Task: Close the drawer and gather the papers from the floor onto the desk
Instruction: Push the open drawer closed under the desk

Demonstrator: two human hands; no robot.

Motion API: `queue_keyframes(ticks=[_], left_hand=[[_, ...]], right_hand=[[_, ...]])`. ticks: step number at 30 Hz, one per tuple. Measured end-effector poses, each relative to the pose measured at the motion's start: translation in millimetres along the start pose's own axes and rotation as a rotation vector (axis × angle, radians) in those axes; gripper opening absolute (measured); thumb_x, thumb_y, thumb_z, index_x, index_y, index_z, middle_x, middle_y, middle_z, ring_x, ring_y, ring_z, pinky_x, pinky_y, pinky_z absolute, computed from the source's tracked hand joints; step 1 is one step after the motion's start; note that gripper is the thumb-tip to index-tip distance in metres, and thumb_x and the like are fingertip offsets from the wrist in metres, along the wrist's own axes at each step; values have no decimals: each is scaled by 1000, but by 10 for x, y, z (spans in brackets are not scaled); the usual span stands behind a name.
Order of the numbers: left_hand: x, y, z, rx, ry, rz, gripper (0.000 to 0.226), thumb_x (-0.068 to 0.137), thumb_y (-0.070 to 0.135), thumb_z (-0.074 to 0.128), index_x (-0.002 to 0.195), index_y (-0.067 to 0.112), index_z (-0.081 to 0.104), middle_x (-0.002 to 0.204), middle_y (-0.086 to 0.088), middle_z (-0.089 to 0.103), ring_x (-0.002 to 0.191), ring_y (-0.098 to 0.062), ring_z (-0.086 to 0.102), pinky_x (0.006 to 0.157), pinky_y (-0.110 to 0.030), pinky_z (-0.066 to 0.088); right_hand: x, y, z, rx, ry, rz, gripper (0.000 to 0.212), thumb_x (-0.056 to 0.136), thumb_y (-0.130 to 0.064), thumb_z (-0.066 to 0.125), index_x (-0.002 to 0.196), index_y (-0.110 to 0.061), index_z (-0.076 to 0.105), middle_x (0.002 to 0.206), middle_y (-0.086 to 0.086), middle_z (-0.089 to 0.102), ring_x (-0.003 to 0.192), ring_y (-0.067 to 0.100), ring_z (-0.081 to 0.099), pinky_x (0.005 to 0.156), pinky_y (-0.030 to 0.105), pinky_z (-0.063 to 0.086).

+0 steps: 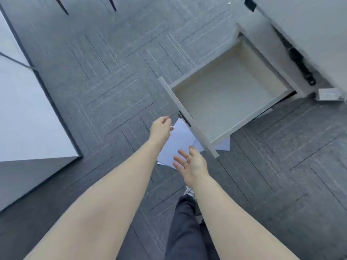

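Observation:
A grey drawer stands pulled far out of its cabinet, and its pale inside holds nothing. White papers lie on the carpet under and in front of the drawer front, partly hidden by it. My left hand hovers just left of the drawer's dark handle, fingers curled, holding nothing that I can make out. My right hand is spread open above the near edge of the papers, apart from them.
A white desk top with a dark edge fills the left side. Another white surface sits at the top right above the cabinet, with black hardware below it. Grey patterned carpet covers the floor. My dark trouser leg and shoe are below my right arm.

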State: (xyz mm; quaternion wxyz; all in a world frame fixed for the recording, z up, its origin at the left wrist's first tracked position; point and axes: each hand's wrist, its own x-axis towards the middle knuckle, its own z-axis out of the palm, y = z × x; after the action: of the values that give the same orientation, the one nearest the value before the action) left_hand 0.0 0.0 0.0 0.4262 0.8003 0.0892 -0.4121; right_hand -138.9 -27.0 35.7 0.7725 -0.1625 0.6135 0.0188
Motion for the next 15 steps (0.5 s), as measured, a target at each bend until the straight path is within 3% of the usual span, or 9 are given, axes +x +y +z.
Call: queue_keyframes(ticks=[3, 4, 9, 15], left_hand=[[178, 114, 223, -83, -65, -5, 15, 94, 19, 44, 95, 21, 59, 115, -5, 64, 86, -20, 67, 81, -38, 54], [212, 166, 288, -112, -69, -18, 13, 94, 19, 45, 93, 21, 58, 112, -4, 65, 84, -19, 68, 80, -36, 54], [346, 187, 438, -187, -10, -14, 27, 95, 18, 52, 120, 13, 59, 102, 0, 69, 75, -15, 71, 71, -30, 55], [414, 354, 722, -155, -8, 22, 24, 93, 14, 55, 117, 14, 59, 114, -6, 70, 76, -18, 72, 79, -35, 57]], right_hand=[[247, -141, -8, 39, 34, -26, 46, 102, -33, 36, 145, -17, 35, 122, 9, 60, 98, 31, 63, 77, 40, 54], [299, -203, -18, 44, 58, -34, 44, 102, -33, 36, 143, -17, 37, 119, 8, 62, 97, 30, 64, 74, 39, 55], [389, -388, -71, 104, 81, -2, 42, 100, -27, 39, 139, -11, 42, 112, 5, 65, 101, 32, 65, 69, 40, 56], [472, -693, -175, 138, 109, -44, 40, 99, -26, 40, 136, -11, 45, 107, 2, 66, 94, 29, 67, 67, 38, 55]])
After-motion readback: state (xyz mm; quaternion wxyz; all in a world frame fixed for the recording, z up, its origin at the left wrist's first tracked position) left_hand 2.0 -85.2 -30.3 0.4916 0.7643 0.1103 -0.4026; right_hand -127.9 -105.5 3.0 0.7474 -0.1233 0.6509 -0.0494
